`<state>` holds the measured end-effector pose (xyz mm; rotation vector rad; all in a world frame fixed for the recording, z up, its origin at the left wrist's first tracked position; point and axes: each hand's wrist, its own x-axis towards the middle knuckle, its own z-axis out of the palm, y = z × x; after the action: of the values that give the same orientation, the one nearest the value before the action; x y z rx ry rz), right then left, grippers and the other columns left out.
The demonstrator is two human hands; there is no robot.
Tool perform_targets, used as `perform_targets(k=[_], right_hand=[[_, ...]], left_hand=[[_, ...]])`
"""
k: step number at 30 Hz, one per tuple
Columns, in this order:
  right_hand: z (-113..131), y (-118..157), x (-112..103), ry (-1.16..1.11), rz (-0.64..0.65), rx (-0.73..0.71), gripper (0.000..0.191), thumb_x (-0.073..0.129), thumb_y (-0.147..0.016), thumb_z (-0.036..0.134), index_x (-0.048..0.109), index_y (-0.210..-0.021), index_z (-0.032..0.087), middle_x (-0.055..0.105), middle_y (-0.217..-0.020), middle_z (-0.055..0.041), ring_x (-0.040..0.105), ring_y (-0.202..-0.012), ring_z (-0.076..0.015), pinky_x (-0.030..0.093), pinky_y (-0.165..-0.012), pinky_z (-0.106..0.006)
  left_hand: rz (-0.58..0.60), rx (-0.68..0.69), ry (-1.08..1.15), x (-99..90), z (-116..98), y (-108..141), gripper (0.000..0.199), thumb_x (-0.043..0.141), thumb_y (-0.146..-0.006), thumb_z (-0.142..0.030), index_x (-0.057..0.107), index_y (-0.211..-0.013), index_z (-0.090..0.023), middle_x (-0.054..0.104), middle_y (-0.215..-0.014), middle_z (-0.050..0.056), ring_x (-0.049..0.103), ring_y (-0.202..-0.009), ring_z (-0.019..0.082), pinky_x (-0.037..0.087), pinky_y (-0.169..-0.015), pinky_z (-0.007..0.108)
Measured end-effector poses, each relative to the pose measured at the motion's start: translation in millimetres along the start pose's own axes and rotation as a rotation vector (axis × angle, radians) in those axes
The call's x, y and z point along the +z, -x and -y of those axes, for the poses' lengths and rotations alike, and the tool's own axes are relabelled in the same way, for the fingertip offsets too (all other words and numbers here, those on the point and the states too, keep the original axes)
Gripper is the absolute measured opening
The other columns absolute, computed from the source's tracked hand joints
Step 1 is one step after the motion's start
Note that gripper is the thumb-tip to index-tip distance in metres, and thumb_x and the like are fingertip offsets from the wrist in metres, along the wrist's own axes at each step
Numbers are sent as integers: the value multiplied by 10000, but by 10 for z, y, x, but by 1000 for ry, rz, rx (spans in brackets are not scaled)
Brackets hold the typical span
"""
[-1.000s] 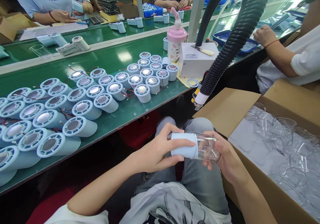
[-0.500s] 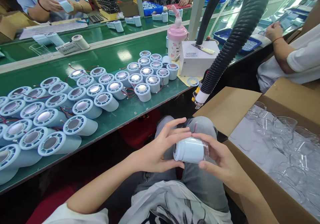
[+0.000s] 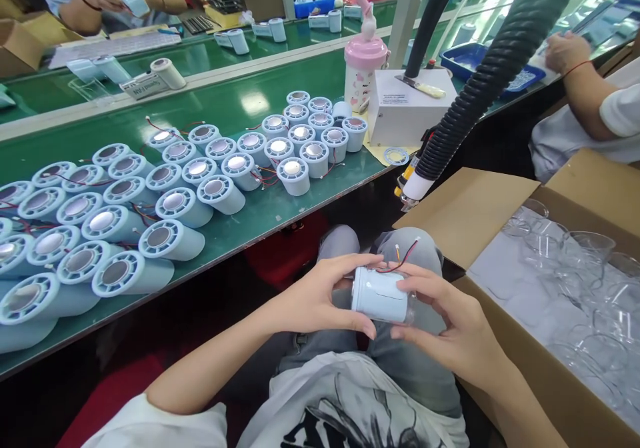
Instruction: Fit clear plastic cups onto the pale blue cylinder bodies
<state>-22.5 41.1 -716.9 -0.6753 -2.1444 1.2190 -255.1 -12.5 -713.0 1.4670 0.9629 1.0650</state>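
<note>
Angles both forearms (image 3: 215,353) inward above the lap (image 3: 400,368); grips with left hand (image 3: 327,295) and right hand (image 3: 463,321) facing each other, with curved fingers (image 3: 429,287) and extended thumbs (image 3: 357,322).

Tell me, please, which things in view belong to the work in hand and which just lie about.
Likely work parts:
blue cylinder inside clear cup, between left hand and right hand
cylinders on green bench
cups in cardboard box

Likely lying about:
pink-lidded bottle
bladed tool
</note>
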Motion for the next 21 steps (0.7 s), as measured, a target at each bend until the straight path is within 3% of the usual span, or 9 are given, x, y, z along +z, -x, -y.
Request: perform_targets(k=[8,14,21], right_hand=[[-12,23,17,-203,12,114,524,785,-759,162,567,-1207,325,573,-1362,-39,533,-1261,-269,517,-1019,-418],[12,21,12,-276,22,182,529,792,-747,153,577,-1184,360,596,-1312,9,544,-1233,-214,513,-1001,-313],[47,-10,-12,-432,51,334,442,769,-785,324,565,-1177,328,637,-1127,-3,636,-958,-172,558,-823,-254]], left_hand=[[48,20,-66,-25,-45,40,860,859,-640,-283,459,-1401,-278,542,-1393,130,535,-1273,279,471,-1039,437],[54,71,-150,-38,-59,53,852,849,-659,-288,445,-1409,-280,549,-1391,112,543,-1259,261,450,-1055,418],[58,194,-271,-42,-70,59,852,843,-670,-256,432,-1416,-280,533,-1418,100,528,-1271,242,412,-1078,396]])
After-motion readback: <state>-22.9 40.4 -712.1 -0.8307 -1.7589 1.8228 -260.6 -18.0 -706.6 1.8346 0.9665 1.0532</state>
